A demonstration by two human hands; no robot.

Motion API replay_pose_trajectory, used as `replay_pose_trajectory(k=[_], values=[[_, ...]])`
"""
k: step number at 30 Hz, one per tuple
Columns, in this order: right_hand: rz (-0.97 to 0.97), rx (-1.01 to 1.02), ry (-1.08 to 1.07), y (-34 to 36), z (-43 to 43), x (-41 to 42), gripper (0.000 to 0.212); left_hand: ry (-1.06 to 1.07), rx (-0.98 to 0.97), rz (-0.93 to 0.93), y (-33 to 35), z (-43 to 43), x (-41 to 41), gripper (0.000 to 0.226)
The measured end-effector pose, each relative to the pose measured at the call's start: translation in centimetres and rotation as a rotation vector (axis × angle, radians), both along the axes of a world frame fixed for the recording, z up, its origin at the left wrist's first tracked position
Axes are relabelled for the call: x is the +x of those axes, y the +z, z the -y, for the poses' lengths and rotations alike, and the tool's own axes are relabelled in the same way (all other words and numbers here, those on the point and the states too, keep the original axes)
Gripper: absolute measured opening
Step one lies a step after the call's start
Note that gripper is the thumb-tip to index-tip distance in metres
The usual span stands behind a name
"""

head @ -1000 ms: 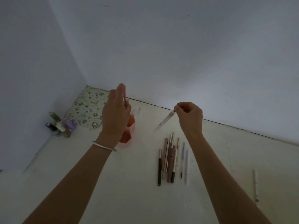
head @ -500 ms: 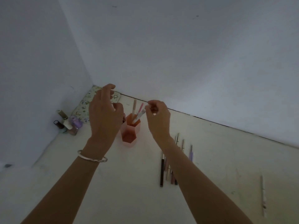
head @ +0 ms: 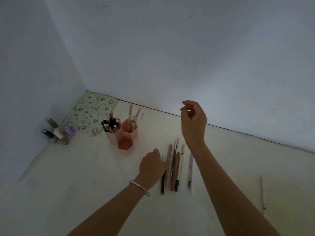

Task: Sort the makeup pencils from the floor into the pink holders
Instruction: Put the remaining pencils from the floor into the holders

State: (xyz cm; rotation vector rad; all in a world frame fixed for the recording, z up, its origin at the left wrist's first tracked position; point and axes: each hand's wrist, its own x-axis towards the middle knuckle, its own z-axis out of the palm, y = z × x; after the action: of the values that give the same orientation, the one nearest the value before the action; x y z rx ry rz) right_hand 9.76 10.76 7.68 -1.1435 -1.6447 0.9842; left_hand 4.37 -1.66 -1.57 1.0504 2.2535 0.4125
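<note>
Both hands are pulling back from the pink holders (head: pixel 124 133) since half a second ago: the right hand (head: pixel 193 123), which was feeding a pale pencil into the far holder, is now lifting empty to the right, fingers loosely curled with thumb and forefinger slightly apart. The left hand (head: pixel 151 167) is dropping to the floor (head: pixel 85 193) and is reaching the near-left edge of the row of makeup pencils (head: pixel 173 169). Its fingers are hidden behind its back, so I cannot tell whether they are pinching anything. The pencils are lying side by side, long axes running near to far, just right of the left fingertips. The left hand is the nearer one; the dark pencil (head: pixel 163 183) at the row's left edge looks like its likely pick.
</note>
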Motion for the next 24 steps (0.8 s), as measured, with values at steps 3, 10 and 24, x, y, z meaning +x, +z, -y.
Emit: replay_pose_trajectory(k=[3,10,24], values=[[0.074,-0.035,-0.022,-0.9,-0.1,2.7,0.024,-0.008,-0.054,-0.034,-1.9,-0.4,1.8,0.028],[0.245,-0.119,-0.015,-5.3,0.8,5.2,0.021,0.114,-0.002,0.160,-2.5,-0.7,1.8,0.023],[1.024,-0.075,0.343,-11.4,3.2,0.3,0.029,0.237,0.905,-0.064,9.1,0.6,-6.6,0.051]])
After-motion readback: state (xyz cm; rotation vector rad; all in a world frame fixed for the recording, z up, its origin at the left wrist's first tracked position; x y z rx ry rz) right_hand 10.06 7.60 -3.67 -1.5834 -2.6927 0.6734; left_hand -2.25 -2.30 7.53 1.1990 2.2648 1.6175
